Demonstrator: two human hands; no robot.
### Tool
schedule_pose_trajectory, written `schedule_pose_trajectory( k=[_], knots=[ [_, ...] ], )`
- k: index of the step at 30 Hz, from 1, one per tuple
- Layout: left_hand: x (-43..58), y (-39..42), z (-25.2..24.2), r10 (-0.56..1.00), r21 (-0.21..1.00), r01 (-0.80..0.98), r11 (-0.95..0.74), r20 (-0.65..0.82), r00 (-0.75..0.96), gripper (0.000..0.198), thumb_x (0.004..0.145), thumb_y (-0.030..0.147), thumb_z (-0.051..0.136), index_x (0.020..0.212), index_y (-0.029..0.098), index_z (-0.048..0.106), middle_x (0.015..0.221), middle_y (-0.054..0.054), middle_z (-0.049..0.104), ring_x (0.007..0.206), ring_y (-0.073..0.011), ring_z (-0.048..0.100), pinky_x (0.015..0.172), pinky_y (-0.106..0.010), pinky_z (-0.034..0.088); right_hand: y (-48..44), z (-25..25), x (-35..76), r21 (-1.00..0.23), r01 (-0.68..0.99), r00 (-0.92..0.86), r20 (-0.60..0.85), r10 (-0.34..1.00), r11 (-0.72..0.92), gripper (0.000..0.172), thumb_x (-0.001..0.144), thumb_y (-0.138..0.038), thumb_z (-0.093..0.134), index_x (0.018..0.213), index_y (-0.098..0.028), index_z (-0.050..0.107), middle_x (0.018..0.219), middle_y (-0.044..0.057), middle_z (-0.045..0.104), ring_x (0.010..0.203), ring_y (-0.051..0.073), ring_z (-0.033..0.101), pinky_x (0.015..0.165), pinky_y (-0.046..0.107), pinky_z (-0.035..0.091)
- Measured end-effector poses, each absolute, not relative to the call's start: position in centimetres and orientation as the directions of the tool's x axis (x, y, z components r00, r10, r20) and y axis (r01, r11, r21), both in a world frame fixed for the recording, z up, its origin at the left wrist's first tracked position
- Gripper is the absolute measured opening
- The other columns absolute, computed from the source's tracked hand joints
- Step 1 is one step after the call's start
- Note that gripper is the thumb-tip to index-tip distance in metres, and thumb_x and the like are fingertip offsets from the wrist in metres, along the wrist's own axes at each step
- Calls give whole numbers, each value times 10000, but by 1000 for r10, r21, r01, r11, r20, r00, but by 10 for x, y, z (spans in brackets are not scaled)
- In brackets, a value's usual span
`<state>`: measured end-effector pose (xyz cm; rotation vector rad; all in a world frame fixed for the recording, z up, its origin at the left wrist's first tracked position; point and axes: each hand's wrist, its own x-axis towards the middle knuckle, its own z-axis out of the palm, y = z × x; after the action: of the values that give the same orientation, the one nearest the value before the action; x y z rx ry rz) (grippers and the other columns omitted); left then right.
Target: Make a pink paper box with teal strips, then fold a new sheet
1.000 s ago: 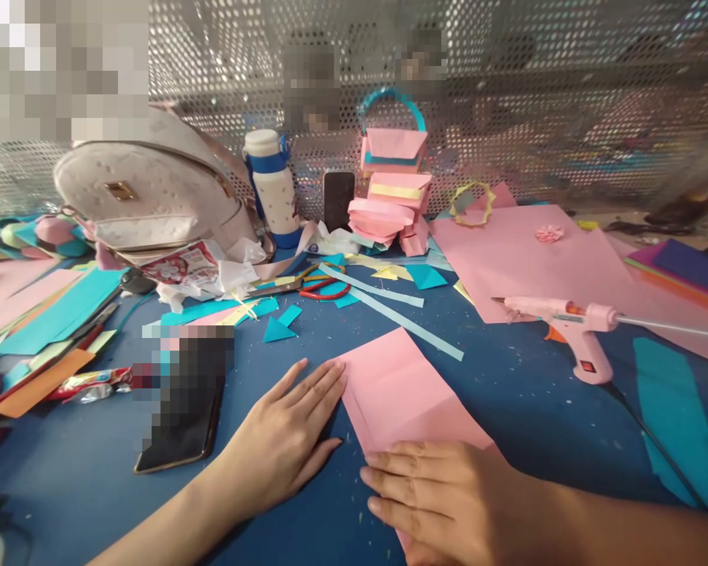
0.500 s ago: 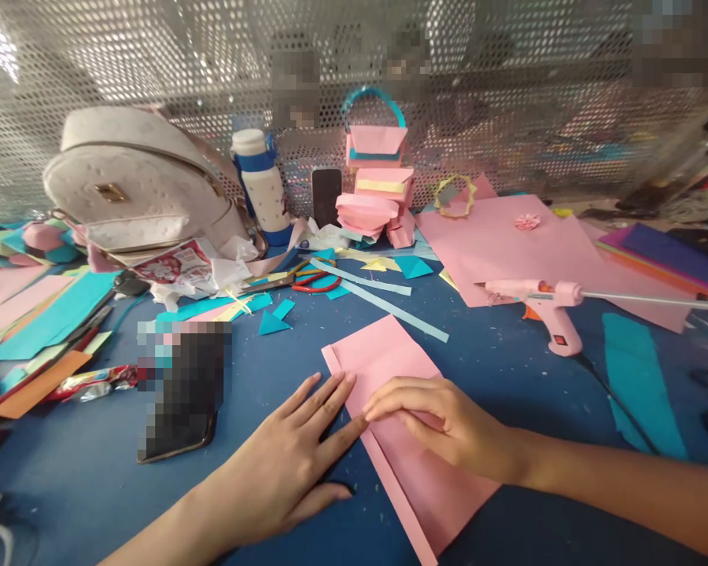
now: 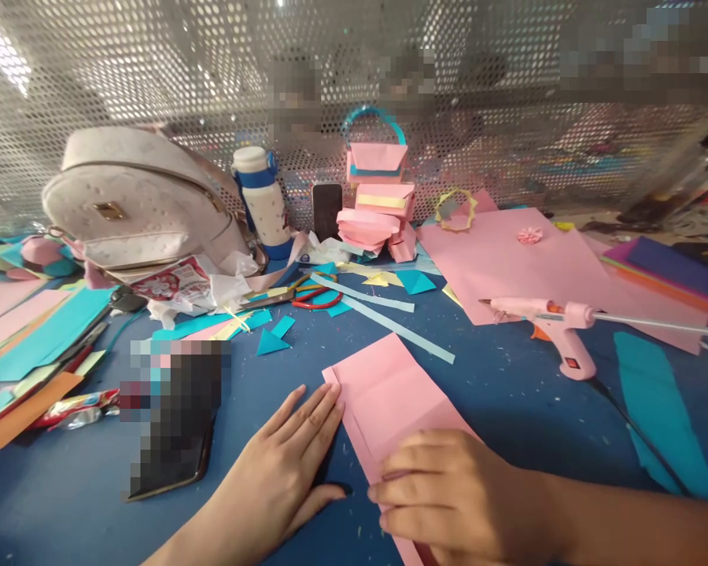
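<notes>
A sheet of pink paper point(image 3: 398, 385) lies on the blue table, a narrow strip folded over along its left edge. My left hand point(image 3: 292, 452) rests flat with fingers stretched out, its fingertips on the upper part of that folded edge and its thumb on the table. Over the lower part of the sheet is my right hand point(image 3: 448, 495), fingers curled and their tips at the fold. Whether it pinches the paper or only presses on it, I cannot tell; its thumb is hidden.
A pink glue gun point(image 3: 558, 326) with a cord lies at the right. Scissors point(image 3: 312, 295) and paper strips are beyond the sheet. A phone point(image 3: 174, 424) lies at left. Behind stand a backpack point(image 3: 141, 204), a bottle point(image 3: 263, 200) and small pink paper bags point(image 3: 377, 200).
My right hand has slid down the folded edge toward me, and its fingers are more curled. My left hand has shifted slightly left and down, fingers closer together. The view has tilted up a little.
</notes>
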<state>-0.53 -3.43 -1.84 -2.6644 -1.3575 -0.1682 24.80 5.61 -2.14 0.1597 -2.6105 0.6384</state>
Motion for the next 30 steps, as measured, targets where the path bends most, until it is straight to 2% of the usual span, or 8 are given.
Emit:
schedule_pose_trajectory(
  k=[5,11,14,18,21,24,27,30],
  knots=[
    [-9,-24,-18,831,-79,846,-527,160,533,770,967,584,399,1517,62,260,1547,-171,334,1434,-301,328,1156,-503,324,54,-23,250,-194,-219,-898,423,-120,956,433,950,-231,301,1086,-100,691,1183,91,703,1008,227,679,844,368,557],
    [-11,-19,-15,827,-40,832,-553,94,554,734,981,550,399,1518,71,258,1564,-163,303,1458,-304,268,1156,-528,324,55,-20,252,-92,-280,-900,372,-228,956,423,946,-221,326,1066,-117,718,1197,111,693,1099,214,657,947,339,537],
    [-9,-26,-13,777,-41,780,-624,72,625,640,1002,479,401,1514,111,291,1564,-144,318,1461,-292,264,1147,-527,344,53,-26,251,-12,-354,-836,453,-310,935,343,937,-184,406,936,-106,741,1080,120,736,1033,217,682,903,321,556],
    [-5,-38,-11,737,-61,740,-669,70,672,624,995,487,405,1510,145,318,1560,-170,319,1451,-312,282,1102,-523,406,57,-28,251,-157,-368,-783,583,-215,917,414,991,-245,328,910,-104,709,1019,101,746,993,182,688,859,308,558],
    [-2,-43,-15,693,-79,701,-709,101,713,696,972,583,368,1511,145,324,1530,-241,343,1433,-366,297,1054,-541,443,63,-19,253,-303,-227,-838,545,-27,925,426,1023,-255,267,1094,-103,658,1142,104,712,1147,167,620,951,317,514],
    [2,-45,-23,660,-103,675,-730,145,737,750,957,651,261,1517,155,317,1488,-284,384,1417,-395,319,1027,-542,459,68,-11,252,-364,-94,-867,488,103,927,392,1010,-208,290,1222,-99,601,1253,121,660,1301,162,499,1043,325,454],
    [7,-47,-30,665,-129,705,-697,250,704,528,1029,428,326,1519,232,319,1437,-215,488,1391,-346,393,1038,-487,463,69,-10,247,-397,-83,-910,404,93,914,400,965,-158,333,1268,-73,580,1315,125,621,1339,173,459,1094,336,412],
    [14,-49,-34,626,-202,716,-668,368,688,496,1012,207,386,1501,284,353,1274,-136,647,1274,-287,552,997,-414,507,70,-13,243,-405,-72,-958,284,50,911,456,944,-153,353,1360,-66,521,1408,122,543,1372,190,423,1111,357,400]
  ],
)
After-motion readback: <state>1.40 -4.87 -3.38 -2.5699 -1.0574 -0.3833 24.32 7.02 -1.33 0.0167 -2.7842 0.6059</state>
